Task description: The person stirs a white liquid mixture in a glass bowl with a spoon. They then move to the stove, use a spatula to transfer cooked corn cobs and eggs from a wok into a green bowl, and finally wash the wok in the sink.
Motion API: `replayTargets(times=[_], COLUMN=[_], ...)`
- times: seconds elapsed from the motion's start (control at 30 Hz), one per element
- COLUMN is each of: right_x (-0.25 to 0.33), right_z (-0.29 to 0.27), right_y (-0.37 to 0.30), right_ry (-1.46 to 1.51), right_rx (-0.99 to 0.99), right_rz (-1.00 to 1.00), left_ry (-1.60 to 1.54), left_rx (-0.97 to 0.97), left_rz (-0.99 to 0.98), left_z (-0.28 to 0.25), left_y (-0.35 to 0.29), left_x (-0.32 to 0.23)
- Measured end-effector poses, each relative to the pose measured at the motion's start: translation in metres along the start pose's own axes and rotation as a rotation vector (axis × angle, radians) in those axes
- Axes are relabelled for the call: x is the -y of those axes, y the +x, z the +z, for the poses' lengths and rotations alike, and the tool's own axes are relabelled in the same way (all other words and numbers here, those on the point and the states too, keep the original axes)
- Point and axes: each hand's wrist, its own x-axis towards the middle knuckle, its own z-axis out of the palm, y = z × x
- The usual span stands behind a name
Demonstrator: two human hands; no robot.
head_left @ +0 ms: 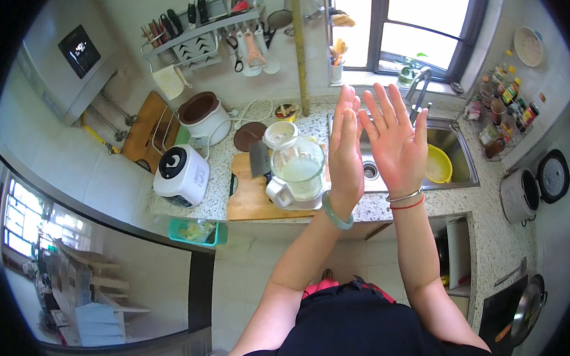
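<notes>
Head view | left hand (345,159), right hand (398,151): fingers (384,105) outstretched, empty | glass jug (301,171), on wooden board (250,204), left of hands: probably heavy, rigid, breakable; grasp near-left handle (277,192).

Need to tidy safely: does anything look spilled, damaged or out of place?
No spill or damage stands out. The cleaver on the cutting board looks awkward: it sits close beside the clear jug, handle partly hidden.
</notes>
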Motion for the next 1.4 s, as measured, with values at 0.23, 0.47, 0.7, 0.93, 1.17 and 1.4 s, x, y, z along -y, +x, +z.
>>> replayTargets(times=[0.23,0.47,0.7,0.93,1.17,1.4], right_x=[-0.074,-0.122,-0.159,-0.161,-0.108,-0.091], right_z=[-0.007,0.003,0.006,-0.026,-0.131,-0.228], right_y=[0.061,0.111,0.163,0.195,0.236,0.296], right_ry=[0.053,0.034,-0.055,-0.02,-0.129,-0.249], right_rx=[0.05,0.141,0.195,0.046,-0.226,-0.296], right_rz=[0.189,0.304,0.384,0.277,0.115,0.174], left_ry=[0.026,0.094,0.141,0.174,0.152,0.266], left_rx=[-0.158,-0.241,-0.323,-0.188,-0.107,-0.186], left_rz=[0.036,0.109,0.123,-0.034,-0.329,-0.489], left_z=[-0.074,-0.12,-0.162,-0.162,-0.131,-0.114], left_y=[0.041,0.079,0.1,0.165,0.227,0.274], left_x=[-0.019,-0.045,-0.059,-0.045,0.049,0.145])
